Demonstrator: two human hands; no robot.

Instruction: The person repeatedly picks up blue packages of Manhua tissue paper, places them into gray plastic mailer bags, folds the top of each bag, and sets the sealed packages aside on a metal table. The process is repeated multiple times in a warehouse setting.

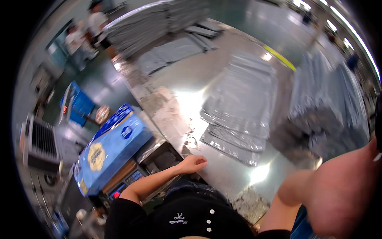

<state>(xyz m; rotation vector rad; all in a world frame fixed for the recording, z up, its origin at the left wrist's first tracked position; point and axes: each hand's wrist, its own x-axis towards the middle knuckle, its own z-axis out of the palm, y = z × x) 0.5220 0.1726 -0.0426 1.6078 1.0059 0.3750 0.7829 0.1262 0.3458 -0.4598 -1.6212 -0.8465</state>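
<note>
My left hand [193,163] is over the near left edge of a shiny metal table [223,181], its fingers loosely curled with nothing visible in them. Just beyond it lies a stack of grey plastic bags [242,95], the lower ones fanned out toward me. My right arm [346,191] is bent and raised very close at the right rim, large and blurred. It runs out of the picture there, so the right hand cannot be made out. Past that arm, a tall pile of grey plastic bags [318,91] stands on the table's right side.
A blue tissue pack [113,149] sits on a scale [129,181] to my left. More grey sheets [171,53] and a high grey stack [139,30] are at the far left. Two people [97,24] stand beyond, near a blue bin [81,104]. A yellow strip [280,57] marks the far edge.
</note>
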